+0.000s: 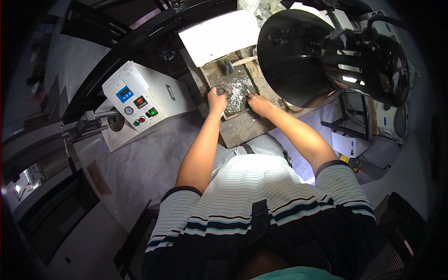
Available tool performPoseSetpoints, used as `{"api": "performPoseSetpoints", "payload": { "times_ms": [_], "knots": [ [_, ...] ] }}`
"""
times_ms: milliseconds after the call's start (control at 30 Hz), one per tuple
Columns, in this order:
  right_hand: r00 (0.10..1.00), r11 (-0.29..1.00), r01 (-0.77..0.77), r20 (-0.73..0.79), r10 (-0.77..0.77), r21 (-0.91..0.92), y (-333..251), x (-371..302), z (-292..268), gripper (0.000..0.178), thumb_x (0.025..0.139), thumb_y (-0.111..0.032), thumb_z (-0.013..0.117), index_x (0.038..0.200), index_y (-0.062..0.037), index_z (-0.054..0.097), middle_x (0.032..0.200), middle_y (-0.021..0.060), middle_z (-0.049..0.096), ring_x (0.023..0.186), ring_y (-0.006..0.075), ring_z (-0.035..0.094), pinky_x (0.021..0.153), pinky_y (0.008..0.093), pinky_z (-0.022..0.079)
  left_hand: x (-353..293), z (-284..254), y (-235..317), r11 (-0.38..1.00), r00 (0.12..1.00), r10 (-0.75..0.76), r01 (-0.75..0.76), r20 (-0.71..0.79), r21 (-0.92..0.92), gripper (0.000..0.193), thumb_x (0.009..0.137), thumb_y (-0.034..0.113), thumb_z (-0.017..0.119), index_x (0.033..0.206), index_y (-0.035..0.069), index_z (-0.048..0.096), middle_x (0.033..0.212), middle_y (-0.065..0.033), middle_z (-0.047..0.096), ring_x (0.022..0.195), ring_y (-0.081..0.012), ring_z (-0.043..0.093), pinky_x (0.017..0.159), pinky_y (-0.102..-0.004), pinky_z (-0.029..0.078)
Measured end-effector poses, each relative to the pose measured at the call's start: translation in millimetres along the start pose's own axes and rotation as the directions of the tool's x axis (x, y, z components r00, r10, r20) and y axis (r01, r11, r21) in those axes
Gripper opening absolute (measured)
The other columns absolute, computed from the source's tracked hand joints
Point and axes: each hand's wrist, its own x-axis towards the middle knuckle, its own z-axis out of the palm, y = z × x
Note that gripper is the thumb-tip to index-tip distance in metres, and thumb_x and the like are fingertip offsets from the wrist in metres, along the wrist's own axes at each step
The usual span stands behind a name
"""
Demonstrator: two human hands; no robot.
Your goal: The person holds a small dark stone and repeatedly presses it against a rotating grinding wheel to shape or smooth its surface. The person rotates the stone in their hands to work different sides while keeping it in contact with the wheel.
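Note:
A shallow tray (254, 84) on the workbench holds a wet-looking grey mass (239, 86) with many bright glints. My left hand (216, 101) is at its left side, fingers curled, a small dark piece showing at the fingertips. Opposite it, my right hand (262, 105) closes around something slim and dark that points into the tray. Both held things are too small to name. Beyond my hands, a tool with a dark head and pale handle (242, 61) lies across the tray's far end.
A black lamp shade (294, 58) hangs over the bench's right side. A brightly lit white sheet or panel (221, 37) lies behind the tray. To the left stands a white control box (156, 88) with a gauge, displays and buttons. The wooden bench edge (242, 132) is before my lap.

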Motion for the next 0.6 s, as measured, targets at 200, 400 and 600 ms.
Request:
{"api": "performPoseSetpoints", "payload": {
  "times_ms": [200, 400, 600],
  "knots": [
    [0.993, 0.970, -0.114, 0.039, 0.108, 0.215, 13.5, 14.6, 8.9, 0.012, 0.076, -0.002, 0.054, 0.079, 0.0029, 0.064, 0.090, 0.0248, 0.064, 0.086, 0.0392, 0.064, 0.074, 0.0408, 0.053, -3.1, -4.2, 11.0, 0.995, 0.998, -0.055, 0.051, 0.043, 0.084, 0.019, 0.077, -0.001, 0.064, 0.095, -0.008, 0.060, 0.087, -0.0127, 0.067, 0.073, -0.0180, 0.062, 0.069, -0.0318, 0.047],
    [0.979, 0.967, -0.069, -0.167, 0.113, 0.246, 63.9, 35.5, 57.3, 0.016, 0.075, -0.004, 0.058, 0.087, 0.0029, 0.066, 0.092, 0.0235, 0.066, 0.090, 0.0358, 0.065, 0.079, 0.0383, 0.051, -4.9, 11.2, 20.6, 0.918, 0.996, 0.085, -0.082, 0.011, 0.389, 0.029, 0.079, 0.007, 0.064, 0.105, -0.005, 0.064, 0.093, -0.0195, 0.069, 0.080, -0.0256, 0.067, 0.075, -0.0333, 0.049],
    [0.932, 0.894, -0.188, -0.213, 0.292, 0.406, 92.3, 26.3, 43.7, 0.017, 0.075, -0.003, 0.058, 0.089, 0.0027, 0.067, 0.093, 0.0228, 0.067, 0.090, 0.0345, 0.065, 0.080, 0.0374, 0.051, -3.3, 6.2, 11.3, 0.922, 0.991, 0.106, -0.070, -0.075, 0.381, 0.023, 0.077, 0.007, 0.064, 0.099, -0.002, 0.066, 0.084, -0.0164, 0.069, 0.079, -0.0258, 0.067, 0.074, -0.0342, 0.049]
  ]
}}
